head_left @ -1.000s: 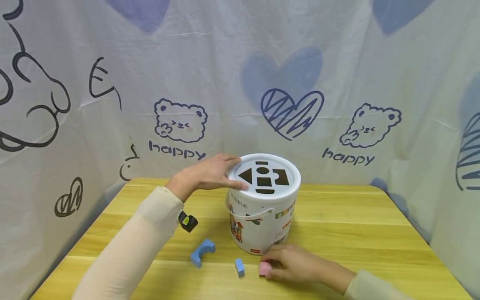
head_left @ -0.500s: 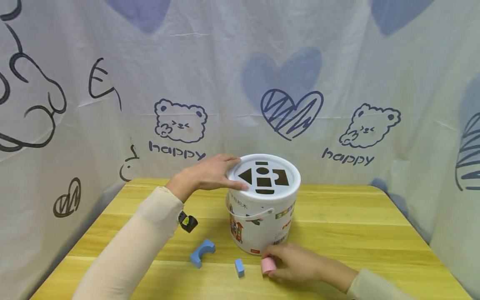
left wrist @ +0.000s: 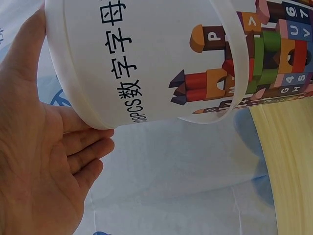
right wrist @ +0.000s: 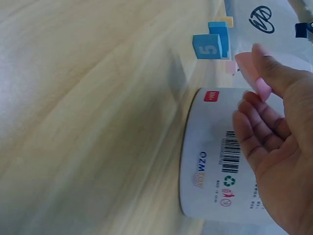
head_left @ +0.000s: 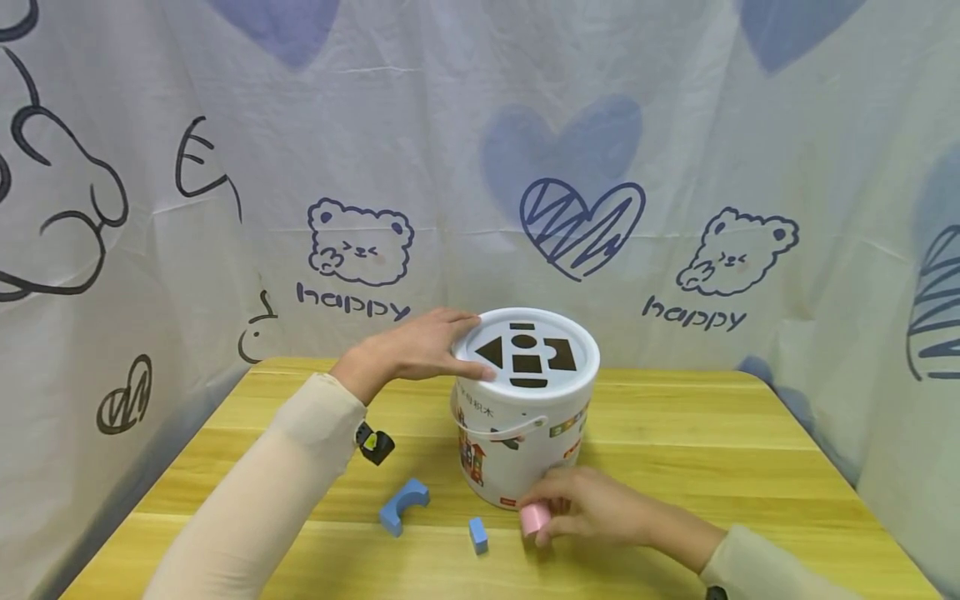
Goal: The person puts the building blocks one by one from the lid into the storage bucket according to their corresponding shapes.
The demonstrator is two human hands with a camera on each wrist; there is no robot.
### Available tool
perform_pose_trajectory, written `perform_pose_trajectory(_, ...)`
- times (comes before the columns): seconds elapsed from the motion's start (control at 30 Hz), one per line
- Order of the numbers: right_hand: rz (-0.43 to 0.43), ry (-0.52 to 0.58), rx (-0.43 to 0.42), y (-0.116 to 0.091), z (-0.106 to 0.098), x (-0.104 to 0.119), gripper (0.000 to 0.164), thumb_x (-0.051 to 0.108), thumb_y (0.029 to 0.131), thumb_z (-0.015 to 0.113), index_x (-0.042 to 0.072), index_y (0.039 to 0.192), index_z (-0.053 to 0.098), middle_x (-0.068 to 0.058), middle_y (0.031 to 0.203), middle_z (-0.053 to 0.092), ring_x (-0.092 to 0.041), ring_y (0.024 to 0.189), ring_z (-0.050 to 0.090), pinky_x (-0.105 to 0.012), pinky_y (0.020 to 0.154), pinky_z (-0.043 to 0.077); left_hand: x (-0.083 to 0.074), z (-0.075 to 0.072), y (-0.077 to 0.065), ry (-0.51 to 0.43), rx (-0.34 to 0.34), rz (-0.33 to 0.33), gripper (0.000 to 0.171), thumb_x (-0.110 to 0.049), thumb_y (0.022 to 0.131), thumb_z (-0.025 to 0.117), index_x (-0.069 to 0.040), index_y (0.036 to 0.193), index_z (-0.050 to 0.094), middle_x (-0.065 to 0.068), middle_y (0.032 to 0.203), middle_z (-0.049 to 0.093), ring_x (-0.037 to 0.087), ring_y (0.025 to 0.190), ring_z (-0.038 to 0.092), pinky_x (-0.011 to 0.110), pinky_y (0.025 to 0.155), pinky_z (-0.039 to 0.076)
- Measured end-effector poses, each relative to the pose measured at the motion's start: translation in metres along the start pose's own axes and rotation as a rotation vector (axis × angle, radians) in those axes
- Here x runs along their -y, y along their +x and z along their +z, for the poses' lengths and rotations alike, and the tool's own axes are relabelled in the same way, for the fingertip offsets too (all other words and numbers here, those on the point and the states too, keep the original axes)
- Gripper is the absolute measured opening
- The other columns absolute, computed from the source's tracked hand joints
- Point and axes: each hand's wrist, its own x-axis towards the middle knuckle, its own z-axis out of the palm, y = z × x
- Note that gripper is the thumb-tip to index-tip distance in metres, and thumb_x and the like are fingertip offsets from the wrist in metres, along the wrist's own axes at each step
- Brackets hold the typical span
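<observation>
A white lidded toy bucket (head_left: 517, 450) stands upright, its lid (head_left: 480, 392) cut with several dark shaped holes. My left hand (head_left: 420, 346) rests on the lid's left edge, thumb on top; in the left wrist view its fingers lie nearly straight against the rim. At the bucket's front foot my right hand (head_left: 600, 508) pinches a pink block (head_left: 535, 518) with a rounded face between thumb and fingers. In the right wrist view that pink block (right wrist: 248, 67) appears off the table, partly covered by the thumb.
A small blue block (head_left: 478, 536), marked 5 in the right wrist view, stands on the wooden table (head_left: 675, 433) left of the pink one. Farther left lies a blue arch block (head_left: 403, 506). A printed curtain (head_left: 450, 167) surrounds the table's back and sides.
My right hand has turned the pink block and raised it slightly toward the bucket. The left hand, the bucket and the blue blocks have stayed put.
</observation>
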Motion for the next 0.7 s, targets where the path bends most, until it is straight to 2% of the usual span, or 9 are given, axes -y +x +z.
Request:
perform_pose_trajectory(0.37, -0.079, 0.020, -0.071, 0.002, -0.016, 0.008, 0.029, 0.025, 0.091, 0.070, 0.017, 0.119, 0.071, 0.009, 0.108, 0.063, -0.001, 0.092, 0.058, -0.020, 0.079, 0.054, 0.000, 0.000, 0.001, 0.003, -0.007, 0.008, 0.107, -0.082, 0.076, 0.055, -0.010, 0.153, 0.033, 0.010, 0.156, 0.032, 0.030, 0.142, 0.028, 0.053, 0.115, 0.025)
perform_pose_trajectory(0.7, -0.153, 0.068, -0.158, 0.003, -0.036, 0.021, 0.032, 0.013, 0.085, 0.075, 0.017, 0.117, 0.070, 0.007, 0.110, 0.067, -0.005, 0.093, 0.061, -0.024, 0.077, 0.056, 0.000, 0.000, 0.001, 0.008, 0.000, 0.003, 0.107, -0.081, 0.076, 0.055, -0.010, 0.153, 0.033, 0.010, 0.157, 0.031, 0.030, 0.143, 0.027, 0.052, 0.115, 0.024)
